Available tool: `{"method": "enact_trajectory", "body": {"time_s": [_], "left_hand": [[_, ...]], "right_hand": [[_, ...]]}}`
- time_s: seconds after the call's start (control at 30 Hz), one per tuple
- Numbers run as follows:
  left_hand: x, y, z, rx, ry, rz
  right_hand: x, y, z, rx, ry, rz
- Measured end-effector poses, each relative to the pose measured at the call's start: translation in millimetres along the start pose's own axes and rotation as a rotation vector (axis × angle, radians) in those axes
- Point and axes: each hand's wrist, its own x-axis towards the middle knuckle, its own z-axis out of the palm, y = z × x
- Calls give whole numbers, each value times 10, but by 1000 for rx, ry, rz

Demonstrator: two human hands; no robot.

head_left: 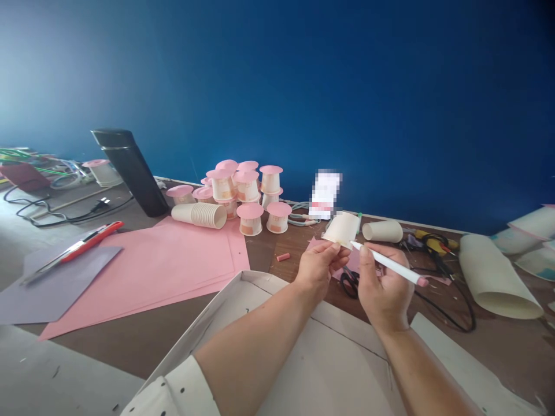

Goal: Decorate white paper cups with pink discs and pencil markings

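Note:
My left hand (318, 264) pinches the rim of an upside-down white paper cup (342, 227), lifted above the table. In my right hand (385, 289) is a white marker (388, 263) with a pink end, its tip at the cup's rim. A small pink marker cap (283, 257) lies on the table to the left of my left hand. Black-handled scissors (349, 283) sit partly hidden below my hands, over a pink paper scrap.
Pink-topped paper cups (250, 216) are stacked by the blue wall, near a nested row of cups (199, 215). Pink paper sheets (173, 271), an orange utility knife (93, 242) and a black bottle (134, 173) lie left. Right are a black cable (468, 312) and large cups (494, 277).

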Motion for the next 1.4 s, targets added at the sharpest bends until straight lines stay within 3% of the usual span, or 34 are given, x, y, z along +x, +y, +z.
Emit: {"method": "enact_trajectory", "body": {"time_s": [1.4], "left_hand": [[25,-58,-13,159,-44,101]], "right_hand": [[3,-3,11,-19,-29,-97]]}}
